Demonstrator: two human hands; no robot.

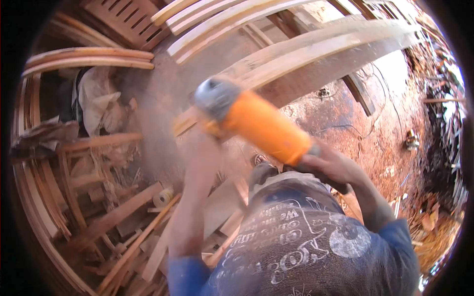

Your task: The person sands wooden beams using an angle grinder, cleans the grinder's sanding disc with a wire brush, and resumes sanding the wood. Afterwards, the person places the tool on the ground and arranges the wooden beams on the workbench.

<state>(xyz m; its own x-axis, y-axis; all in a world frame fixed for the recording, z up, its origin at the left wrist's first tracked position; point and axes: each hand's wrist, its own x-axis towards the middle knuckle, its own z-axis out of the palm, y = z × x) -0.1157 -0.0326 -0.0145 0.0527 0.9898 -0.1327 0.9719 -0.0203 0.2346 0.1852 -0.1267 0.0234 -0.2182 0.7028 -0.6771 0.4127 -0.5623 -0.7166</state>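
Note:
Both hands are on an orange power tool with a grey head (269,128), which looks like an angle grinder; it is blurred by motion. My right hand (323,165) is closed around its rear end. My left hand (210,135) is closed near the grey head, its fingers smeared and partly hidden by the tool. The tool's head is beside the near end of a long wooden plank (306,56). Whether the tool touches the wood is hidden. Pale dust hangs in the air left of the head.
More long planks (217,24) lie beyond. A slatted wooden panel (123,19) stands at the upper left. Wood offcuts (128,246) are heaped at the lower left. A cable (387,93) runs over the reddish ground, and shavings (434,246) lie at the right.

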